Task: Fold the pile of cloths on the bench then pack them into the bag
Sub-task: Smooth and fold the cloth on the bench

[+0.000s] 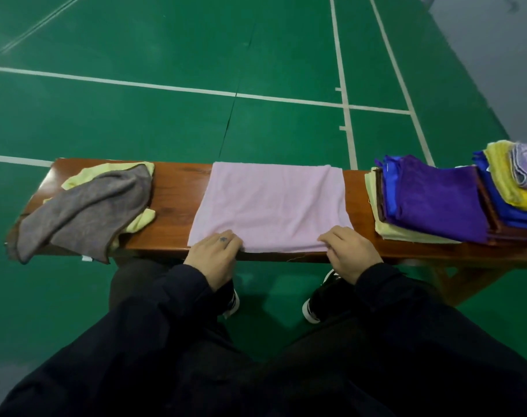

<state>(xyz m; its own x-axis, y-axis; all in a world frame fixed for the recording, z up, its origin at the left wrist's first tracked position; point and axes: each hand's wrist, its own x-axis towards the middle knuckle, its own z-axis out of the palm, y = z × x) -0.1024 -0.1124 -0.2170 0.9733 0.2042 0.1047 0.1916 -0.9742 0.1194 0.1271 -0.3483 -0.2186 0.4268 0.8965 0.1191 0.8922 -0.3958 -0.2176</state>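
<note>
- pink cloth (271,206) lies flat mid-worktop (178,188); looks light, soft, limp
- left hand (214,254) and right hand (351,251) pinch its near corners; a sound grip for folding
- unfolded grey cloth (84,209) left; folded stack (436,200) right

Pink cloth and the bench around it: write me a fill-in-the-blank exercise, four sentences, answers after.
1. Both hands hold the near edge of the ____ cloth.
2. The grey cloth lies crumpled over a ____ cloth at the bench's left end.
3. The left hand and right hand are at the cloth's two near ____.
4. The top cloth of the nearer folded stack is ____.

Answers: pink; yellow; corners; purple
</note>
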